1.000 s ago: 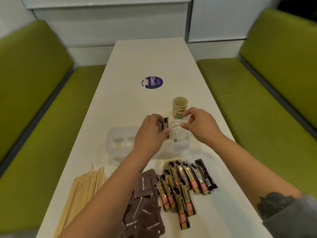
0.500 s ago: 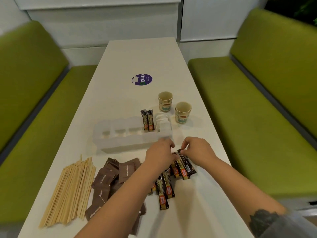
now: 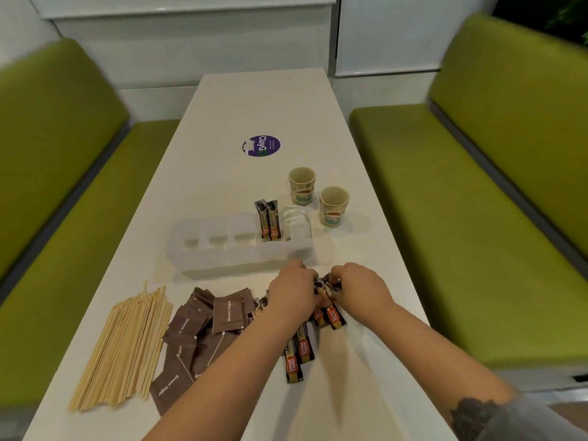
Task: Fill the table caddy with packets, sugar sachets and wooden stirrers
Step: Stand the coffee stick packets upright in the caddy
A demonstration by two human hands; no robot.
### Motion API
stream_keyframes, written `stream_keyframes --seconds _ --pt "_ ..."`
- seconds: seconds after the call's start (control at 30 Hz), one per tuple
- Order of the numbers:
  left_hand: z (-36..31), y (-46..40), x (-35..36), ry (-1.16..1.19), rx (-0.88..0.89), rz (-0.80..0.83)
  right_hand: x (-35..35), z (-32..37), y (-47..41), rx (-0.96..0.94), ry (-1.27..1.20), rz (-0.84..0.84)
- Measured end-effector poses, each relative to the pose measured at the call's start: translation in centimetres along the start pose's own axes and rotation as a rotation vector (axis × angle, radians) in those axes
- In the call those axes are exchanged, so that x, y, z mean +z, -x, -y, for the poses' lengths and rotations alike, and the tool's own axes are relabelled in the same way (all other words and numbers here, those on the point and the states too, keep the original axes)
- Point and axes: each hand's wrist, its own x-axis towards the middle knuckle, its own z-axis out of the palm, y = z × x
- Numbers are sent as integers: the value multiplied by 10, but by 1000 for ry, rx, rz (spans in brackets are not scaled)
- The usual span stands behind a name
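While both hands worked low at the packet pile, the scene ran left to right as follows, with clock directions taken from the caddy's middle.

Wooden stirrers (image 3: 124, 348): lay untouched in a loose bundle at about 7 o'clock, near the table's left edge.

Sugar sachets (image 3: 203, 332): brown, heaped just right of the stirrers at about 6 o'clock, none yet in the caddy.

Caddy (image 3: 238, 253): translucent, long side across the table; its left compartments looked empty, two coffee packets (image 3: 268, 219) stood upright in one toward 2 o'clock, and white sachets (image 3: 296, 222) filled the right end at 3 o'clock.

Left hand (image 3: 294, 296): at 5 o'clock, curled down over the loose packets (image 3: 297, 351), fingers pinching among them; exactly what it gripped could not be told.

Right hand (image 3: 359, 289): just right of the left, fingertips closed on the top of a dark packet (image 3: 331, 308).

Paper cups (image 3: 318, 195): two, standing at 1 to 2 o'clock, beyond the caddy.

Step in hand: gathering more coffee packets, judging by the hands.

Next move: likely lifting the gathered packets upright and sliding them in beside the two standing ones, keeping them aligned.

Hidden or unclear: the left hand covered part of the pile; caddy dividers were hard to make out through the pale plastic; the print on the packets was largely unreadable.
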Motion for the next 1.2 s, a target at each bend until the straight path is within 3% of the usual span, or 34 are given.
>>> stream_keyframes --seconds 0.27,0.43,0.63,0.8,1.0,1.2 --pt "-1 2 -3 154 12 -51 -4 4 -3 0 29 -23" --pt "0 2 -10 297 8 -70 -14 -11 -11 184 -427 48" --pt "1 -2 -23 457 40 -61 -34 -14 -13 203 -843 250" --pt "4 -4 -41 464 82 -103 -44 -1 -17 143 -863 229" --pt "15 -7 -70 435 92 -177 -55 27 -30 63 -767 9" --pt "45 -19 -121 397 77 -303 -82 54 -58 16 -761 -67"
